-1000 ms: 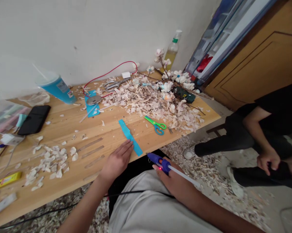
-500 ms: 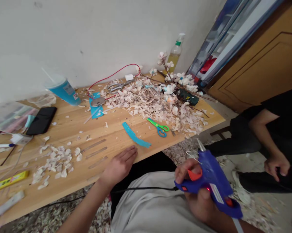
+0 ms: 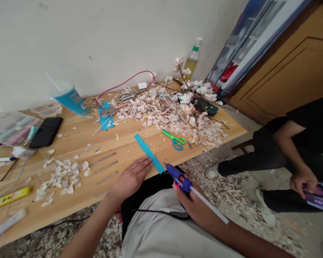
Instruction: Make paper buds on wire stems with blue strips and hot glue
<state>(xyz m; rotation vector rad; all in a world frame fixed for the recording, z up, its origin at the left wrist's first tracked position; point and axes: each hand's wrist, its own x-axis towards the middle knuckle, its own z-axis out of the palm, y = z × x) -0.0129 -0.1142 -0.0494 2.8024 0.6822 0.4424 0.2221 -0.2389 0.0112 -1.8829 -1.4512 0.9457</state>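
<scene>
My left hand point(image 3: 133, 178) lies flat at the table's front edge, fingers stretched out, with the fingertips at the lower part of a blue strip point(image 3: 144, 146). The strip's near end reaches over the edge. In my right hand point(image 3: 190, 202) is a blue hot glue gun point(image 3: 179, 177), a red light glowing on its side. Its nozzle points at the strip's near end, very close to it; whether they touch I cannot tell. A white glue stick point(image 3: 208, 204) sticks out of its back. Green and blue scissors point(image 3: 174, 139) rest just beyond the strip.
A heap of pale petal-like shavings point(image 3: 161, 111) covers the back right, beside flowering branches point(image 3: 197, 87) and a bottle point(image 3: 192, 61). To the left are a blue cup point(image 3: 70, 100), a phone point(image 3: 46, 132) and loose petals point(image 3: 67, 175). Another person's hand point(image 3: 302, 182) holds a phone.
The glue gun has swung left and turned, its nozzle now at the strip's end. The strip has straightened and its near end has shifted toward me, under my left fingertips.
</scene>
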